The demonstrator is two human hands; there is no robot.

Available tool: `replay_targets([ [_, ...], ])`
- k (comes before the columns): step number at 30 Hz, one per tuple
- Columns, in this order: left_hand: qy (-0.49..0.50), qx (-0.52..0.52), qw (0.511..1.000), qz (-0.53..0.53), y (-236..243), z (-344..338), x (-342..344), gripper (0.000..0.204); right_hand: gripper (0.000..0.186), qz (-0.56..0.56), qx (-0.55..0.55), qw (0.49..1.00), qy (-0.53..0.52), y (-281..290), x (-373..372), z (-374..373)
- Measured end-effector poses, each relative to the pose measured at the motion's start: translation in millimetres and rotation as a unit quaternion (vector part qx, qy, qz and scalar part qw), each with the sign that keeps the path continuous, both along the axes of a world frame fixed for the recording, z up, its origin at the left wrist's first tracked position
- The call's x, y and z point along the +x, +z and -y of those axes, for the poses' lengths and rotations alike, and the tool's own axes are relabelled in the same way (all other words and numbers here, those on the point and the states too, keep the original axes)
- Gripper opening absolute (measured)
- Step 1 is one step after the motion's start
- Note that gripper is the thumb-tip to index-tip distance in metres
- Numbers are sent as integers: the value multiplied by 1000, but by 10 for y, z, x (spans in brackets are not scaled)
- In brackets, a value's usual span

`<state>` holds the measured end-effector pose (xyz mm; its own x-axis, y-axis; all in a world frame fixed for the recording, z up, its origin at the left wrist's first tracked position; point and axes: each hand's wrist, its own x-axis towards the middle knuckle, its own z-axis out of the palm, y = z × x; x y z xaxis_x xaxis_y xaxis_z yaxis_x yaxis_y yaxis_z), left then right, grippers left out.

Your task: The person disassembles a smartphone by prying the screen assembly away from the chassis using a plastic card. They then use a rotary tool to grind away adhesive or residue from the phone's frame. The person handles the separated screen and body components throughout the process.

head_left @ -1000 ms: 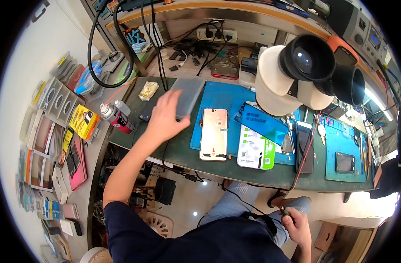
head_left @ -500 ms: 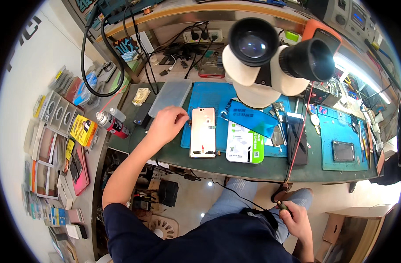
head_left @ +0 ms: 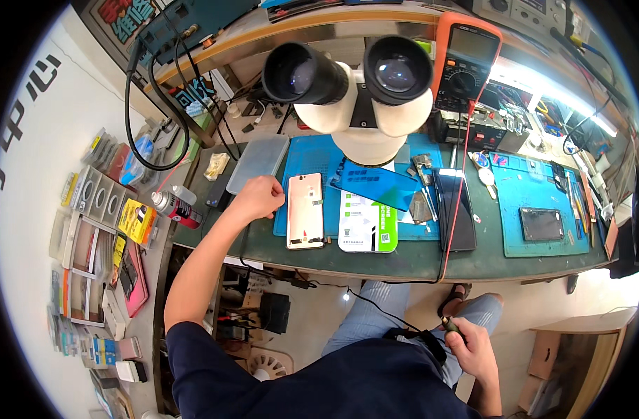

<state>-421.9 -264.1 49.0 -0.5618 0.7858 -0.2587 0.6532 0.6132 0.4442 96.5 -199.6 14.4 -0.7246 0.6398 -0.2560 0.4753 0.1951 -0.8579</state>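
My left hand (head_left: 262, 197) hovers at the left edge of the blue repair mat (head_left: 309, 155), fingers pinched together; whatever is between them is too small to make out. Just right of it lies a gold phone screen panel (head_left: 305, 213), with flex connectors along its lower end. Low at the right, over my thigh, my right hand (head_left: 472, 347) is closed around a short dark-green cylindrical handle (head_left: 450, 325). Most of that handle is hidden by the fingers. A green-and-white box (head_left: 367, 230) and a blue film sheet (head_left: 379, 187) lie right of the panel.
A stereo microscope (head_left: 365, 105) rises over the mat. A dark phone (head_left: 457, 209) and red cable lie right of it, below an orange multimeter (head_left: 466, 63). Another blue mat (head_left: 536, 241) holds a small screen (head_left: 541, 223). A spray can (head_left: 176, 209) and grey plastic case (head_left: 260, 164) are left.
My view has shifted, so the microscope and bench items appear farther left and the multimeter shows fully. My left hand stays pinched beside the panel; my right hand keeps its grip on the handle.
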Motion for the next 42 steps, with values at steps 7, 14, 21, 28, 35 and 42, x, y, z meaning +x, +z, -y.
replay_targets([
  [7, 19, -97, 994, 49, 58, -260, -72, 28, 32, -20, -6, 1000, 6, 28, 81, -16],
  [14, 34, -97, 993, 60, 131, -193, -150, 24, 33, -23, 0, 1000, 0, -16, 201, -50],
  [21, 98, -11, 980, 170, 372, 276, -114, 25, 30, -62, 52, 996, 42, -72, 203, -69],
  [28, 97, 197, 893, 394, 596, 581, 986, 21, 28, -84, 134, 986, 59, 36, 53, -4],
  [35, 23, 296, 733, 613, -453, 588, 2864, 18, 25, -104, 271, 954, 79, 0, -125, 91],
  [42, 18, 299, 693, 656, -834, 557, 3312, 17, 25, -43, 286, 956, 41, -51, 132, 238],
])
